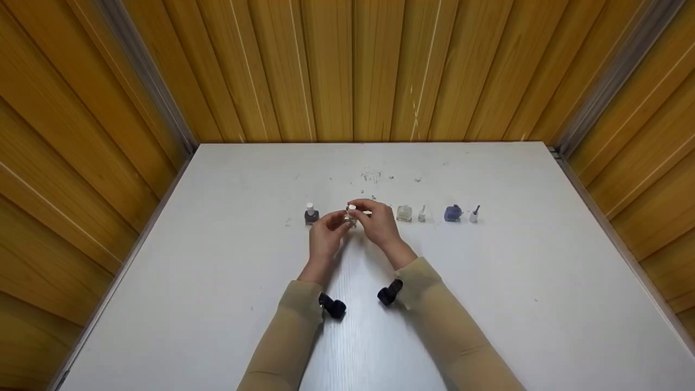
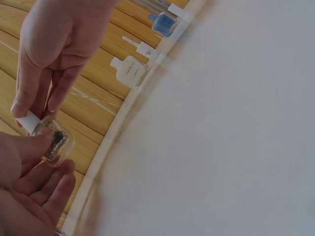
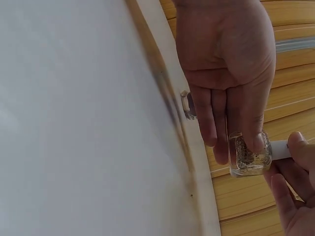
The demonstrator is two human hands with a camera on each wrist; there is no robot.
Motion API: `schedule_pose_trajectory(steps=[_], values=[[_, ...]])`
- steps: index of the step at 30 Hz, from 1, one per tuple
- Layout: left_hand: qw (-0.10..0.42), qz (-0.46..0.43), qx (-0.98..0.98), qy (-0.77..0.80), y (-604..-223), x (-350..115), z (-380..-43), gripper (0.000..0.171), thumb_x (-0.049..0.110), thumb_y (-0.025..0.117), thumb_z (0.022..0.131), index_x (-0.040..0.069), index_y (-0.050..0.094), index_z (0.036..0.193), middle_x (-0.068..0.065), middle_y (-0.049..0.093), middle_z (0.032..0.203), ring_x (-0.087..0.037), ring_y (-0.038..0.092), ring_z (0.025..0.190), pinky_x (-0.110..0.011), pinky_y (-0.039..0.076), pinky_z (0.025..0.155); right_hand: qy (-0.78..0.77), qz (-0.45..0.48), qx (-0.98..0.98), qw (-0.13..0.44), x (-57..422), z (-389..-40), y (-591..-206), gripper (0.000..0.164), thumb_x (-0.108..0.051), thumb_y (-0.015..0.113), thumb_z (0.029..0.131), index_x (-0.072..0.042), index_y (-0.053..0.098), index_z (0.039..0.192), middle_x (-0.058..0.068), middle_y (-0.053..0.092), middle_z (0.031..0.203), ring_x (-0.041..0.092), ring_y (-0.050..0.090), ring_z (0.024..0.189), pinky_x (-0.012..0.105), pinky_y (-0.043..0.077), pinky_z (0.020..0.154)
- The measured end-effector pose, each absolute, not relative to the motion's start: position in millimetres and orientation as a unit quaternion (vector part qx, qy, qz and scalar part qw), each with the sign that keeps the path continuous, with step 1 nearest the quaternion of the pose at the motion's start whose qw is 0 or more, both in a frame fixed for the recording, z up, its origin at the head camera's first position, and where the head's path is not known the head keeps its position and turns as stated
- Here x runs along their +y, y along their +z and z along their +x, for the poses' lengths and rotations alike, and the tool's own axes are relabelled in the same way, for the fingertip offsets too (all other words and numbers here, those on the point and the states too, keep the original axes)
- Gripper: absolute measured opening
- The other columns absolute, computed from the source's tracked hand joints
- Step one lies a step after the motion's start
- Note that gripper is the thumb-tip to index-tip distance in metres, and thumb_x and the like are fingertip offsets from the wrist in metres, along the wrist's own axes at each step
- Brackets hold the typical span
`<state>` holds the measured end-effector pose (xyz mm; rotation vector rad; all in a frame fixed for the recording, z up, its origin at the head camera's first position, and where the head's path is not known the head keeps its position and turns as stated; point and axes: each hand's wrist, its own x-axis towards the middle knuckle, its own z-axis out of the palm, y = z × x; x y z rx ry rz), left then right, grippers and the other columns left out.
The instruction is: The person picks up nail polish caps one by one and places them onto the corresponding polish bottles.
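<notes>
Both hands meet over the middle of the table around a small clear nail polish bottle (image 2: 62, 142) with gold glitter inside. My left hand (image 1: 326, 237) holds the glass body between thumb and fingers. With thumb and fingertips, my right hand (image 1: 378, 220) pinches its white cap (image 3: 280, 149), which sits at the bottle's neck. Just left of the hands stands a dark nail polish bottle (image 1: 311, 217) with a white cap. To their right is a cream nail polish bottle (image 1: 404, 213) without its cap.
Beside the cream bottle, its brush cap (image 1: 422, 215) stands brush up. Farther right are an uncapped purple-blue bottle (image 1: 453, 213) and another upturned brush cap (image 1: 474, 216). Dark specks (image 1: 372, 176) mark the white table (image 1: 217, 271) behind the hands. Wood-look panels (image 1: 336, 70) enclose it.
</notes>
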<state>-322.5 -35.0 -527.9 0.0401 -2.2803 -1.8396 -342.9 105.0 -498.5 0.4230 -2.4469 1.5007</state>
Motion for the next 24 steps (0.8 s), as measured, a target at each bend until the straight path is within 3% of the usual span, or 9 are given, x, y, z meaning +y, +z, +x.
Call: schedule_pose_trajectory(steps=[13, 24], values=[[0.065, 0.046, -0.807, -0.585, -526, -35, -322, 0.040, -0.008, 0.053, 0.098, -0.005, 0.061, 0.137, -0.021, 0.066, 0.137, -0.032, 0.061, 0.133, -0.041, 0.050, 0.112, 0.479, 0.133, -0.862, 0.095, 97, -367, -509, 0.020, -0.010, 0.071, 0.097, -0.004, 0.076, 0.115, 0.015, 0.077, 0.107, 0.029, 0.072, 0.104, 0.043, 0.060, 0.093], [0.044, 0.050, -0.816, -0.574, -524, -38, -324, 0.039, -0.005, 0.045, 0.102, -0.007, 0.058, 0.139, -0.022, 0.061, 0.143, -0.035, 0.054, 0.140, -0.043, 0.045, 0.117, 0.482, 0.143, -0.859, 0.093, 92, -371, -511, 0.020, -0.008, 0.070, 0.097, -0.002, 0.076, 0.115, 0.017, 0.078, 0.108, 0.030, 0.073, 0.105, 0.043, 0.060, 0.094]])
